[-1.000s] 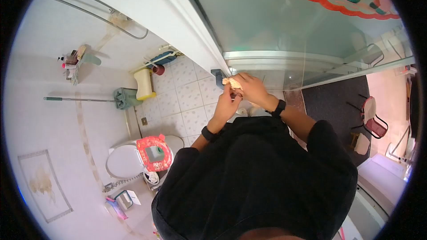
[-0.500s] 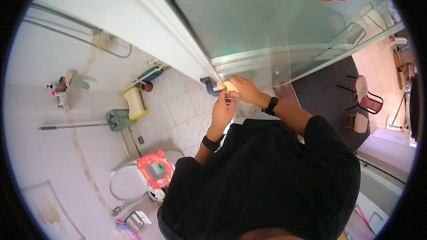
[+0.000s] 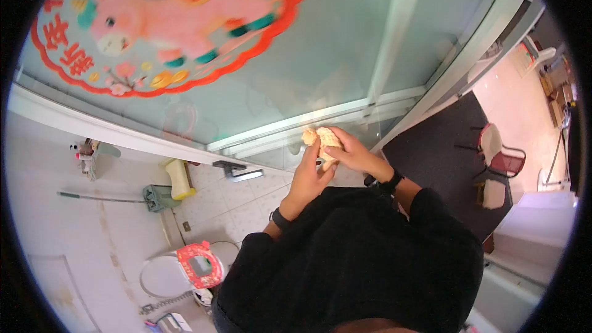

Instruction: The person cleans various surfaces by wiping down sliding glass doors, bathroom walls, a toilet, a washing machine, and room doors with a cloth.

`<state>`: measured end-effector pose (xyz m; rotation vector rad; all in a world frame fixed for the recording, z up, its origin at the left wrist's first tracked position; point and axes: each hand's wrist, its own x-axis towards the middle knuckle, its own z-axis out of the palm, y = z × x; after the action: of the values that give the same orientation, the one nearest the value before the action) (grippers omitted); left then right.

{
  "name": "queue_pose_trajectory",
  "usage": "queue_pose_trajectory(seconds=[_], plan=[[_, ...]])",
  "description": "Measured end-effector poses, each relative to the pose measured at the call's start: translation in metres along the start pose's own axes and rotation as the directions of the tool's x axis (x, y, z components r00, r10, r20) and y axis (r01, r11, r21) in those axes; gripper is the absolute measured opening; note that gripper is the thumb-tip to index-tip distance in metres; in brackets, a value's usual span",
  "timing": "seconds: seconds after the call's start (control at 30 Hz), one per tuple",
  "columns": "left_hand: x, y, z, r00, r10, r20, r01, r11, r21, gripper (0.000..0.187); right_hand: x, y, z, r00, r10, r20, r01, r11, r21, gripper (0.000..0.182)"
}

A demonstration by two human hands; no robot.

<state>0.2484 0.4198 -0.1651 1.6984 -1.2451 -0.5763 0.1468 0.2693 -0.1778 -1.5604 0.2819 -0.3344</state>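
Note:
A crumpled pale yellow cloth (image 3: 330,138) is bunched up between my two hands, in front of the glass door (image 3: 308,80). My right hand (image 3: 357,154) is closed around its right side. With its fingers closed on the left side of the cloth, my left hand (image 3: 304,180) sits a little lower. Part of the cloth is hidden by the fingers. To the left of my hands, apart from them, is a door handle (image 3: 245,175) with a dark base and a shiny lever.
A round horse sticker (image 3: 185,24) decorates the glass. At the lower left stand a toilet with a red seat cover (image 3: 200,265) and a green mop bucket (image 3: 161,198). A dark mat (image 3: 431,160) and a chair (image 3: 496,148) lie to the right.
My hands have come away from the door handle with the cloth, which now shows more. The door's position in view has shifted, and much more of the sticker is visible.

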Motion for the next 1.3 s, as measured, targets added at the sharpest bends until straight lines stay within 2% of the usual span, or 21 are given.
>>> queue_pose_trajectory(seconds=[0.07, 0.1, 0.13, 0.23, 0.3, 0.33, 0.43, 0.47, 0.57, 0.6, 0.7, 0.73, 0.8, 0.9, 0.97, 1.0, 1.03, 1.1, 1.23, 1.27, 1.3], plan=[[0.022, 0.037, 0.03, 0.999, 0.017, 0.048, -0.019, 1.0, 0.024, 0.083, -0.028, -0.026, -0.044, 0.984, -0.18, -0.012, 0.18, 0.983, -0.023, 0.056], [0.036, 0.049, 0.048, 0.993, 0.117, 0.006, -0.117, 0.99, 0.075, 0.08, -0.04, -0.042, -0.069, 0.96, -0.28, -0.022, 0.279, 0.96, -0.041, 0.057], [0.047, 0.06, 0.063, 0.976, 0.215, -0.025, -0.21, 0.969, 0.13, 0.077, -0.052, -0.061, -0.091, 0.931, -0.365, 0.019, 0.363, 0.919, -0.15, 0.063], [0.084, 0.103, 0.106, 0.88, 0.463, -0.109, -0.44, 0.88, 0.178, 0.072, -0.081, -0.097, -0.135, 0.824, -0.557, -0.102, 0.506, 0.805, -0.309, 0.059], [0.114, 0.132, 0.136, 0.8, 0.578, -0.16, -0.552, 0.814, 0.18, 0.071, -0.09, -0.103, -0.168, 0.684, -0.706, -0.18, 0.594, 0.684, -0.424, 0.054], [0.126, 0.151, 0.147, 0.796, 0.584, -0.162, -0.548, 0.808, 0.217, 0.068, -0.094, -0.105, -0.183, 0.603, -0.77, -0.209, 0.622, 0.618, -0.481, 0.052], [0.16, 0.181, 0.183, 0.776, 0.601, -0.193, -0.567, 0.798, 0.203, 0.063, -0.092, -0.101, -0.225, 0.333, -0.913, -0.235, 0.548, 0.39, -0.74, 0.045], [0.165, 0.189, 0.191, 0.794, 0.58, -0.183, -0.533, 0.808, 0.252, 0.049, -0.09, -0.093, -0.234, 0.286, -0.914, -0.289, 0.519, 0.401, -0.755, 0.042], [0.177, 0.17, 0.212, 0.851, 0.497, -0.171, -0.436, 0.849, 0.298, 0.035, -0.079, -0.05, -0.248, 0.26, -0.927, -0.269, 0.423, 0.36, -0.831, 0.042], [0.175, 0.164, 0.218, 0.88, 0.441, -0.178, -0.377, 0.875, 0.303, 0.027, -0.081, -0.028, -0.249, 0.31, -0.907, -0.284, 0.399, 0.395, -0.828, 0.044], [0.16, 0.147, 0.225, 0.954, 0.278, -0.108, -0.236, 0.925, 0.297, 0.03, -0.09, 0.013, -0.25, 0.431, -0.869, -0.243, 0.413, 0.429, -0.803, 0.045], [0.156, 0.143, 0.225, 0.974, 0.209, -0.085, -0.178, 0.943, 0.28, 0.036, -0.095, 0.016, -0.249, 0.434, -0.88, -0.195, 0.437, 0.395, -0.808, 0.044], [0.153, 0.149, 0.218, 0.96, 0.255, -0.118, -0.216, 0.938, 0.27, 0.035, -0.083, 0.011, -0.257, 0.405, -0.911, -0.079, 0.498, 0.292, -0.816, 0.043], [0.161, 0.17, 0.202, 0.912, 0.361, -0.193, -0.305, 0.914, 0.269, 0.035, -0.064, -0.027, -0.27, 0.238, -0.97, 0.042, 0.54, 0.096, -0.836, 0.04], [0.173, 0.186, 0.188, 0.855, 0.462, -0.234, -0.392, 0.873, 0.29, 0.034, -0.05, -0.062, -0.274, 0.121, -0.989, 0.081, 0.492, -0.011, -0.871, 0.039], [0.181, 0.191, 0.183, 0.805, 0.532, -0.263, -0.449, 0.836, 0.315, 0.032, -0.049, -0.076, -0.27, 0.106, -0.992, 0.064, 0.443, -0.011, -0.896, 0.039], [0.185, 0.198, 0.176, 0.799, 0.551, -0.241, -0.464, 0.819, 0.336, 0.03, -0.044, -0.086, -0.268, 0.086, -0.995, 0.05, 0.391, -0.012, -0.92, 0.039], [0.193, 0.209, 0.166, 0.78, 0.593, -0.199, -0.499, 0.782, 0.374, 0.027, -0.041, -0.081, -0.268, 0.07, -0.997, 0.018, 0.344, 0.008, -0.939, 0.04], [0.189, 0.19, 0.17, 0.824, 0.562, -0.069, -0.49, 0.769, 0.41, 0.019, -0.042, -0.035, -0.265, 0.066, -0.998, -0.009, 0.239, 0.024, -0.971, 0.045], [0.188, 0.176, 0.176, 0.837, 0.546, -0.041, -0.483, 0.772, 0.414, 0.017, -0.045, -0.006, -0.269, 0.134, -0.991, -0.01, 0.182, 0.035, -0.983, 0.053], [0.186, 0.164, 0.181, 0.85, 0.526, -0.011, -0.474, 0.775, 0.417, 0.016, -0.048, 0.014, -0.271, 0.153, -0.988, 0.002, 0.182, 0.026, -0.983, 0.055]])
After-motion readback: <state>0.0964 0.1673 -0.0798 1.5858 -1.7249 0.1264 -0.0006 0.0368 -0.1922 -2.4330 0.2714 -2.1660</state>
